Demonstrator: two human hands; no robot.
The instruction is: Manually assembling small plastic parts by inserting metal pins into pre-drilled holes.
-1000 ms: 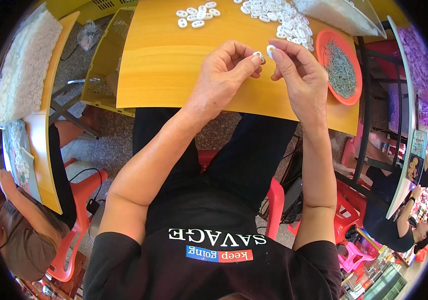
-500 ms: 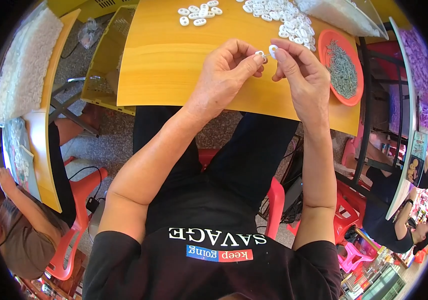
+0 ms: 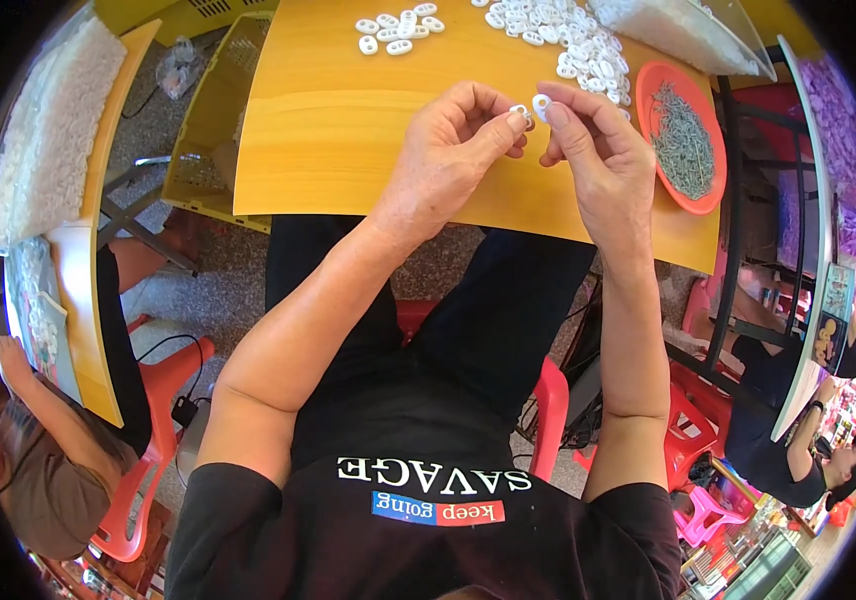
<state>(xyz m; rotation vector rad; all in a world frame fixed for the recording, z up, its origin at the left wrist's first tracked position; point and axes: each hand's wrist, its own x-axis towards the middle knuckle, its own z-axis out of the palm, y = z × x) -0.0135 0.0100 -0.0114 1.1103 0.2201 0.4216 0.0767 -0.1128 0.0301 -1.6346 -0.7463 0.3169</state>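
Note:
Over the near part of the yellow table [image 3: 348, 150], my left hand [image 3: 458, 150] pinches a small white plastic piece [image 3: 519, 110] between thumb and forefinger. My right hand [image 3: 603, 150] grips a white oval plastic piece with a hole [image 3: 541, 104], held upright by its lower end. The two pieces are close together, fingertips nearly meeting. A little metal shows beside the left piece, too small to make out. Beyond my hands lies a heap of similar white two-hole oval pieces [image 3: 588, 55]. A smaller group of white ovals [image 3: 399, 46] sits at the far left.
An orange-red bowl [image 3: 711, 185] of thin grey metal pins [image 3: 683, 140] stands by the table's right edge. A clear bin of white parts [image 3: 688, 35] is at the back right. Below the table's left side is a yellow crate [image 3: 188, 165]. People sit at tables on both sides.
My right hand has shifted slightly left, bringing its white oval piece nearer the left one; the oval has turned so its hole shows more. My left hand has barely moved.

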